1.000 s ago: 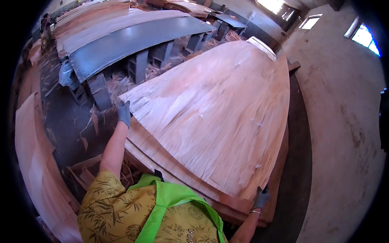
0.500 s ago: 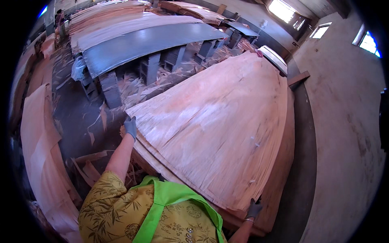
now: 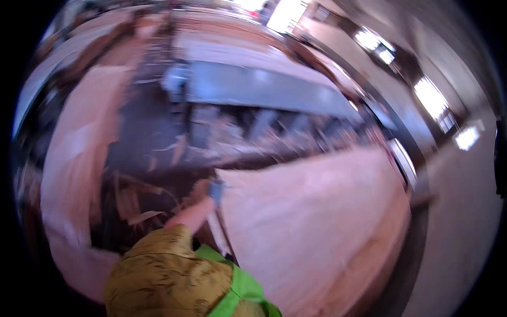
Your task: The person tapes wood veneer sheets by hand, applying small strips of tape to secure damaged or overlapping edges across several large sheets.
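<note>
A large pale wood veneer sheet lies on top of a stack of the same in front of me, its left corner pointing toward the middle of the picture. At that corner my left hand, in a grey glove, is closed on the sheet's edge; motion blur softens the fingers. My right hand is out of the picture. Between my sleeve and the stack's near edge, a green apron strap crosses my chest.
Beyond the stack, a long grey panel rests on block supports, with veneer scraps strewn beneath. Another veneer pile runs along the left. Torn strips lie on the dark floor between. A wall stands at right.
The view has swung left, so the stack sits farther right and lower. My left hand stays at the sheet's corner. My right hand, earlier at the near right edge, has left the picture.
</note>
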Demonstrator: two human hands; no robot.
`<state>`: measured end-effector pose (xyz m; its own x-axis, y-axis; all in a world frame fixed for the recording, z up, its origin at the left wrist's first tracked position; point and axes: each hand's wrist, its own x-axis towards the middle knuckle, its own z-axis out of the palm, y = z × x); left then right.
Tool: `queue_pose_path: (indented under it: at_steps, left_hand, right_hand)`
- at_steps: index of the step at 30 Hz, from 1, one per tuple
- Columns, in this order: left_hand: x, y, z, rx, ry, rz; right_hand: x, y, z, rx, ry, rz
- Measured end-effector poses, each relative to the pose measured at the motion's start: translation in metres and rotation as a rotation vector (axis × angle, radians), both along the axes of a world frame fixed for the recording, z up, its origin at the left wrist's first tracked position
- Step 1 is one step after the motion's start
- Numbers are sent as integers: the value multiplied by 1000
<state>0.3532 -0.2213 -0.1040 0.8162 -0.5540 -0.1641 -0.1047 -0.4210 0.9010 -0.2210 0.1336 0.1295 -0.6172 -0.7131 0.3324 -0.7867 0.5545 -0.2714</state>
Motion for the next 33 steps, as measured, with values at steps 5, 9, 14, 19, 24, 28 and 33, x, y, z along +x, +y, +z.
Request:
queue_pose_path:
  at_steps: [5,9,14,19,24,28,33]
  left_hand:
    - [-4,-14,4,-174,-39,2]
    - [-6,-18,1,-328,-4,69]
    - [25,-20,-5,-235,0,109]
    - [15,8,49,-479,104,57]
    - [10,-1,59,-531,65,-18]
    - [30,1,57,-646,115,-17]
    - [-11,20,117,-445,117,-33]
  right_hand:
    - [9,2,24,47,85,40]
    - [25,-6,35,-244,445,-77]
    - [-19,-26,0,-148,-96,44]
    - [-74,-9,-53,-249,-391,18]
    - [-57,2,-52,-334,-454,-38]
    - [-58,3,-63,-168,-466,-115]
    - [-72,5,-81,-122,-360,-146]
